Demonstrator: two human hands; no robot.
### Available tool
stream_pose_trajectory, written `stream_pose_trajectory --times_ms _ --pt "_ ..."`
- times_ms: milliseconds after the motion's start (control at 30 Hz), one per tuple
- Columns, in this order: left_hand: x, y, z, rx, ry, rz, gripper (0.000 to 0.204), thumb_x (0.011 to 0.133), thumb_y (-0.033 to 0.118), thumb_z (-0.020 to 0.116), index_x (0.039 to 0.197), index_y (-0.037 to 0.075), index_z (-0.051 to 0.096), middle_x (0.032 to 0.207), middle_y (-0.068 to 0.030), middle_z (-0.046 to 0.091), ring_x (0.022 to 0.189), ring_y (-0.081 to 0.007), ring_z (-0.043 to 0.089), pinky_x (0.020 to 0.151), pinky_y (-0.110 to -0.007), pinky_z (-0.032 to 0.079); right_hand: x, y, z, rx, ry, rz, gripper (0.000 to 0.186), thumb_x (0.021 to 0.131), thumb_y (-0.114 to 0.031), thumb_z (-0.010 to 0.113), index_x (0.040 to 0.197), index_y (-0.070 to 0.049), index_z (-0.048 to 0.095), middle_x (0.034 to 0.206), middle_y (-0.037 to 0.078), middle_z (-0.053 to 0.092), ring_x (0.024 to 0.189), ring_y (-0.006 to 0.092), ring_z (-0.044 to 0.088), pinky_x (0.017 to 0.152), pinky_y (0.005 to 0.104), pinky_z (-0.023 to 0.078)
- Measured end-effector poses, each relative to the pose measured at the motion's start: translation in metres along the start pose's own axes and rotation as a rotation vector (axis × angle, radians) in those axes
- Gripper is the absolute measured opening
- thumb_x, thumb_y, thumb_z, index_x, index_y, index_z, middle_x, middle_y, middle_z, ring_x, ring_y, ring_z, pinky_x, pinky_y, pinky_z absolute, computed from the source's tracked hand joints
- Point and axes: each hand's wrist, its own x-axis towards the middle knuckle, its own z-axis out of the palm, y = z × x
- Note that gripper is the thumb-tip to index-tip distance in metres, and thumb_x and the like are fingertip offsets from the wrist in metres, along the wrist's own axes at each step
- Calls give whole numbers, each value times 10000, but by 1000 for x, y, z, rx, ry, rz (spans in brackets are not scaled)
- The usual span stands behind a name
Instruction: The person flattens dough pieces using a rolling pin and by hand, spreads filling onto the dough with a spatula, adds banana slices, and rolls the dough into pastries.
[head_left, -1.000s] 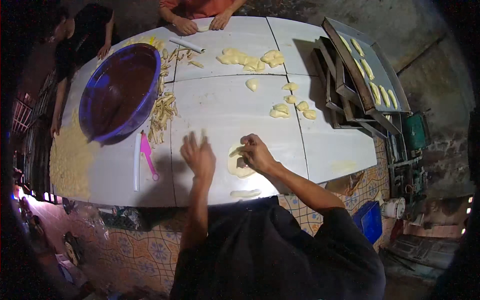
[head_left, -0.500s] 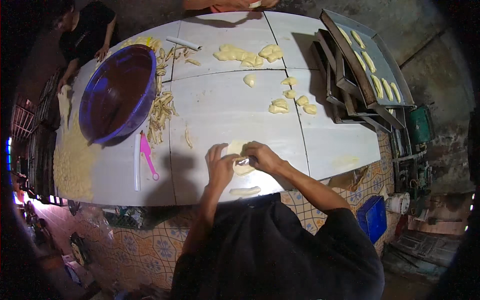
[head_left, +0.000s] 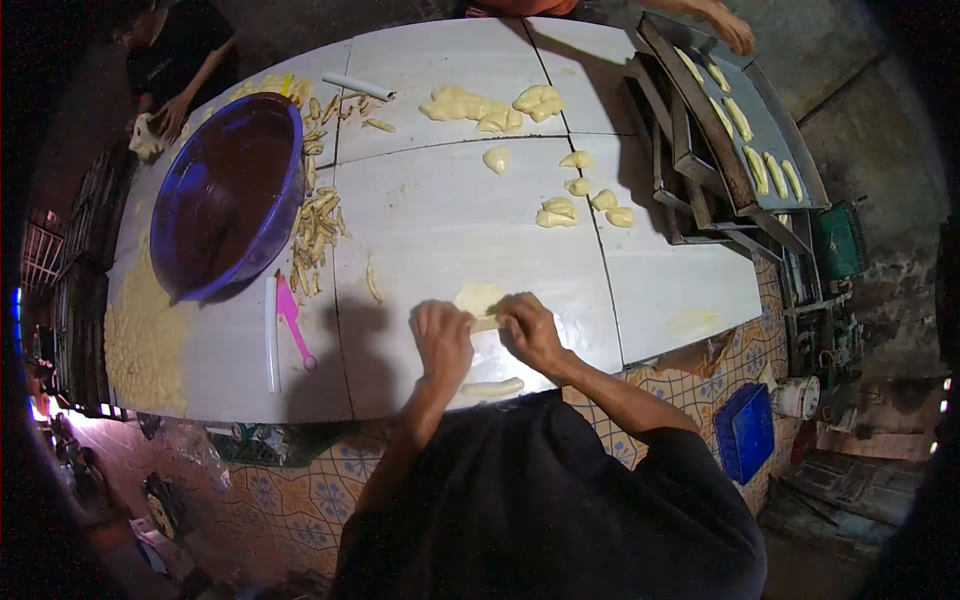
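Observation:
A flat piece of pale dough [head_left: 480,297] lies on the white tabletop in front of me, its near edge folded into a roll. My left hand [head_left: 441,335] has its fingers closed on the left end of that roll. At the right end my right hand [head_left: 530,332] pinches the same dough. Whatever lies inside the fold is hidden. Between my hands and the table's near edge rests a shaped dough stick [head_left: 492,387].
Left stand a large purple basin [head_left: 228,200], a pink-handled spatula [head_left: 292,322], a white rod [head_left: 272,335] and peeled strips [head_left: 318,228]. Dough lumps [head_left: 557,212] lie ahead. Stacked metal trays [head_left: 765,130] stand right. A co-worker's hand [head_left: 732,30] reaches over them; another person works far left.
The dough's near edge has been folded over the dark shiny filling that showed between my hands. A co-worker's hand has moved from the far edge to the top tray.

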Motion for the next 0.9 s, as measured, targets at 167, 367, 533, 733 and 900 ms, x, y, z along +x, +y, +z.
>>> stream_pose_trajectory --times_ms 167,367,533,733,900 --pt "-3 -10 3 59 -154 -9 203 778 -22 644 913 79 758 1110 -120 564 1144 -338 470 990 -494 351 -1 24 1 -168 -185 0 305 754 39 672 1057 7 688 1216 212 575 1068 376 598 895 417 541" --pt "-2 3 -12 -20 -288 105 286 783 68 712 1055 -9 668 1068 -156 581 1117 -346 511 1006 -543 352 -12 32 8 -257 -180 -140 375 856 -34 680 1203 33 556 1160 237 579 1054 401 576 888 487 524" --pt "-16 -26 7 207 -147 139 351 789 126 747 1091 7 614 1260 -205 554 1177 -392 524 1027 -555 376 -3 23 11 -382 82 -78 281 876 -69 680 1131 14 596 1216 230 571 1073 402 570 889 506 514" --pt "5 -13 16 394 -554 -124 708 1064 381 349 1548 -112 195 1630 -337 111 1533 -477 30 1201 -642 5 8 23 39 -587 -157 133 717 1036 -431 427 1553 36 259 1623 284 222 1523 423 190 1210 556 198" --pt "101 -45 59 293 -290 -200 703 1047 278 440 1554 -111 147 1645 -292 139 1546 -425 63 1212 -614 18 116 41 42 -535 161 180 538 1063 -333 369 1462 18 452 1577 312 301 1477 438 288 1191 544 260"
